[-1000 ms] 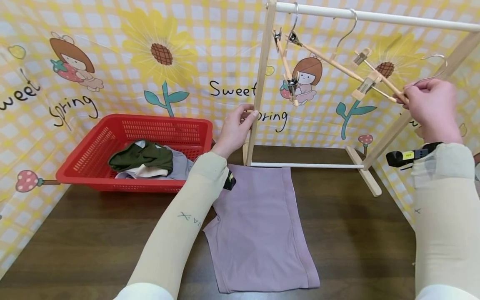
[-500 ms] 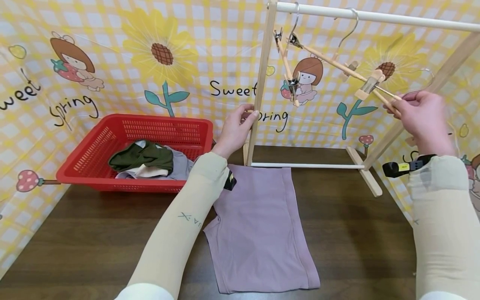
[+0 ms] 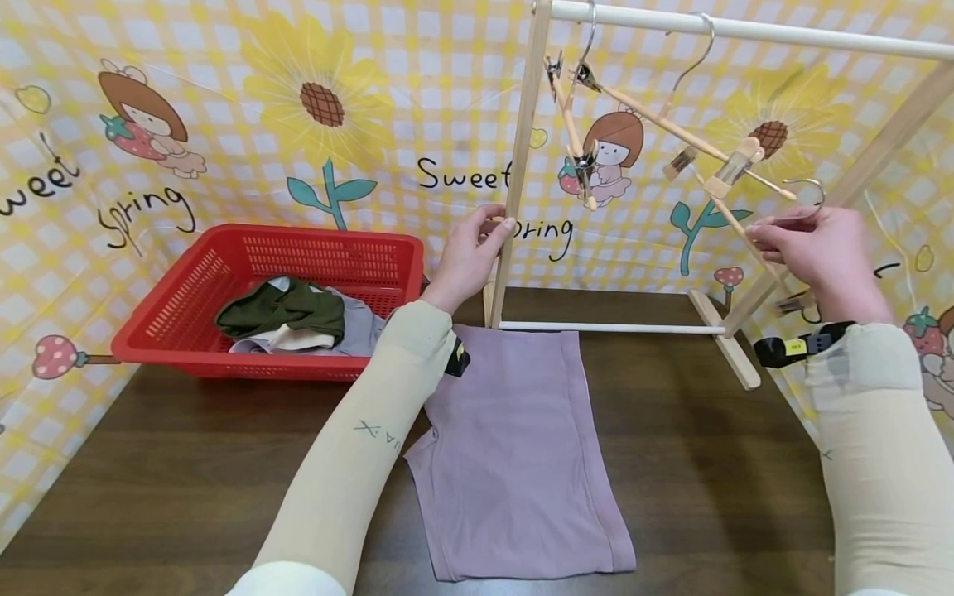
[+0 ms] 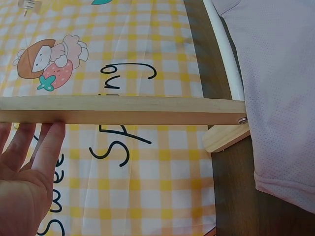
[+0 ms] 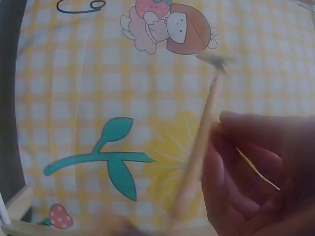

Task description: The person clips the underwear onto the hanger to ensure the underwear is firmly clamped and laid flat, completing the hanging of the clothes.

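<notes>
My left hand point(image 3: 468, 255) holds the left wooden post point(image 3: 523, 141) of a small clothes rack, thumb at its front; in the left wrist view the fingers point(image 4: 49, 142) meet the post's edge. My right hand point(image 3: 831, 252) pinches a wooden clip hanger point(image 5: 199, 142) near its middle. This hanger slants below the rail, off it, with its metal hook above the hand and a clip at each end. Two more clip hangers hang from the white rail point(image 3: 745, 31), a near one point(image 3: 648, 116) and one by the post point(image 3: 570, 124). Lavender shorts point(image 3: 514, 463) lie folded flat on the table.
A red plastic basket point(image 3: 171, 356) with green, grey and cream clothes point(image 3: 286, 314) stands at the left on the brown table point(image 3: 186, 480). The rack's right foot point(image 3: 726, 339) and white lower bar point(image 3: 611, 329) rest behind the shorts. A yellow checked cloth backs everything.
My right hand has moved down and slightly left with the clip hanger, drawing it away below the rail and tilting it more steeply. The left hand has stayed on the post.
</notes>
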### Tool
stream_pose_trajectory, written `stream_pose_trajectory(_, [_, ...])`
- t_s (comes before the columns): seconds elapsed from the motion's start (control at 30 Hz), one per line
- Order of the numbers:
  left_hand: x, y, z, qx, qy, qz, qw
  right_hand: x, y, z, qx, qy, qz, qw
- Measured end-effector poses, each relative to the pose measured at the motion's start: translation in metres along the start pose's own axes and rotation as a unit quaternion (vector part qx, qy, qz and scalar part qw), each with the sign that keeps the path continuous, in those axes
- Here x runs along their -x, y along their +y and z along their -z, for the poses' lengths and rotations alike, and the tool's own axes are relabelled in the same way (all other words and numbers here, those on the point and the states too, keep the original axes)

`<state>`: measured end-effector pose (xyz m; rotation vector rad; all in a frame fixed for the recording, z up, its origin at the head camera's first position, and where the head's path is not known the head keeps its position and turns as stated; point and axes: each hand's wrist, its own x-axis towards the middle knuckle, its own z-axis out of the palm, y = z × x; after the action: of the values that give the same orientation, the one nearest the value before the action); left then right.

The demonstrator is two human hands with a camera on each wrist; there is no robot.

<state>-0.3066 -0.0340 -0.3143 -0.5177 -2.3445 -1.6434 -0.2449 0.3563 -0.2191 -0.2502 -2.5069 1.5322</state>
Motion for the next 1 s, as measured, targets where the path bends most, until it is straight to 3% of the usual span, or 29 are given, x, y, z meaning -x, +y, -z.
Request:
stream_pose_trajectory(0.13, [0.001, 0.0, 0.0, 0.004, -0.001, 0.005, 1.0, 0.0, 0.006, -0.003, -0.14, -0.048, -0.023, 0.989])
stream_pose_trajectory(0.27, [0.001, -0.001, 0.0, 0.003, -0.002, 0.007, 1.0, 0.001, 0.015, -0.008, -0.181, -0.082, -0.024, 0.98])
stream_pose_trajectory(0.6, [-0.002, -0.001, -0.001, 0.005, -0.003, -0.003, 1.0, 0.012, 0.029, -0.025, -0.203, -0.123, 0.012, 0.971])
stream_pose_trajectory(0.8, [-0.001, -0.002, -0.001, 0.006, -0.004, -0.009, 0.9999, 0.025, 0.04, -0.044, -0.152, -0.138, 0.041, 0.978])
stream_pose_trajectory(1.0, [-0.001, 0.0, 0.0, 0.005, -0.006, -0.009, 0.9999, 0.045, 0.05, -0.06, -0.174, -0.166, 0.064, 0.968])
